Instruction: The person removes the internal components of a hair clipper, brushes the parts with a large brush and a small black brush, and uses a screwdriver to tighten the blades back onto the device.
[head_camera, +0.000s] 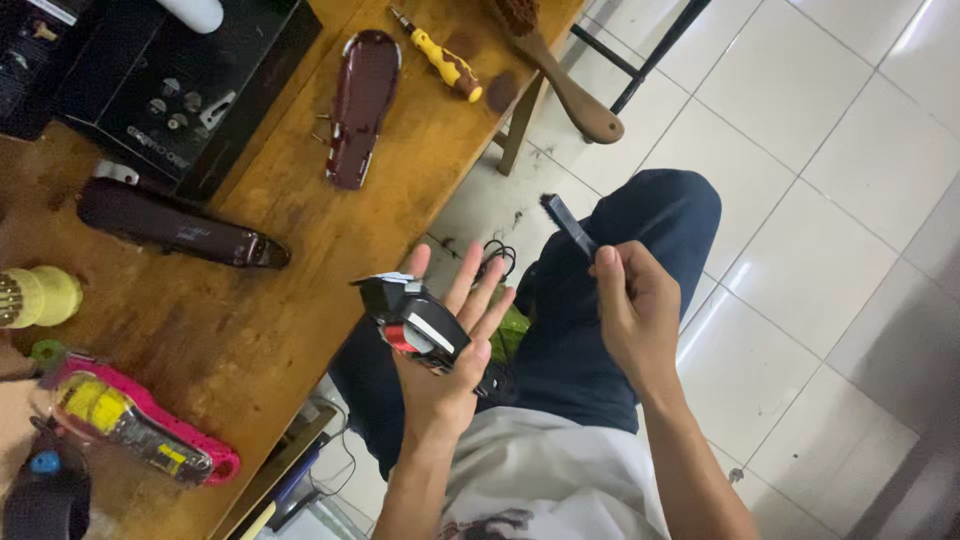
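My left hand (450, 340) holds a small black clipper part with red and white inside (412, 322), resting on the palm with the fingers spread upward. My right hand (632, 305) pinches a thin dark cleaning brush (568, 222), its bristled tip pointing up and left, a short way to the right of the part. Both hands hover over my lap in dark blue trousers, just off the edge of the wooden table (260, 330).
On the table lie a dark maroon clipper body (180, 228), a maroon clipper shell (360, 105), a yellow-handled screwdriver (440, 58), a wooden brush (560, 70), a pink opened clipper (135, 420) and a black case (170, 90). White tiled floor spreads to the right.
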